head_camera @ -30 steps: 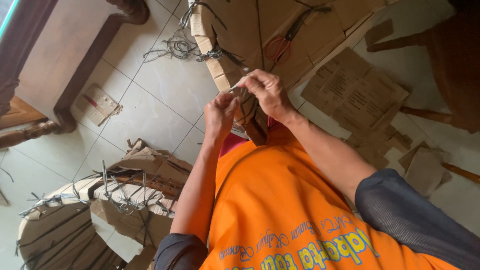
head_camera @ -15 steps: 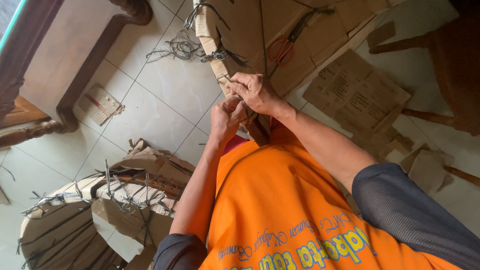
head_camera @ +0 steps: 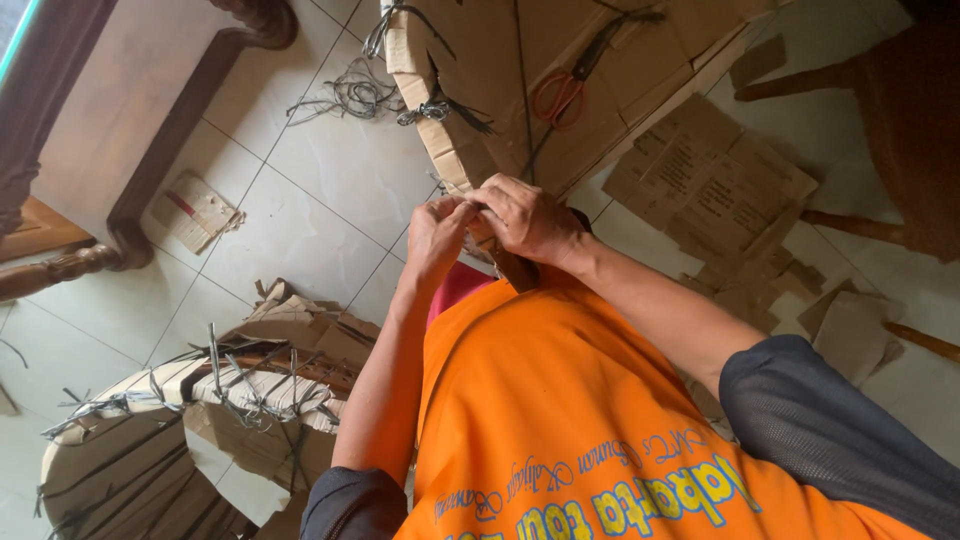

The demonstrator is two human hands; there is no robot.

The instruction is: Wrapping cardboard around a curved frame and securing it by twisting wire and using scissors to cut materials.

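Observation:
My left hand point(head_camera: 438, 232) and my right hand point(head_camera: 528, 218) meet, fingertips together, at the near rim of a large layered cardboard piece point(head_camera: 490, 70). The left fingers pinch a thin dark wire tie at that rim; the wire itself is mostly hidden by the fingers. My right hand clamps the cardboard rim point(head_camera: 450, 165) from the other side. More wire ties point(head_camera: 435, 110) wrap the rim further up. Red-handled scissors point(head_camera: 558, 95) lie on top of the cardboard piece beyond my hands. My orange shirt fills the lower frame.
A loose tangle of wire point(head_camera: 350, 95) lies on the tiled floor. A second rounded cardboard form point(head_camera: 120, 470), bound with wire, sits lower left. Flat cardboard sheets point(head_camera: 710, 180) and scraps lie to the right, near dark wooden chair legs point(head_camera: 850, 225). A wooden furniture base point(head_camera: 170, 130) stands upper left.
Both hands have moved up to the cardboard rim and closed together there. The left fingers, earlier held apart from the right, now touch them.

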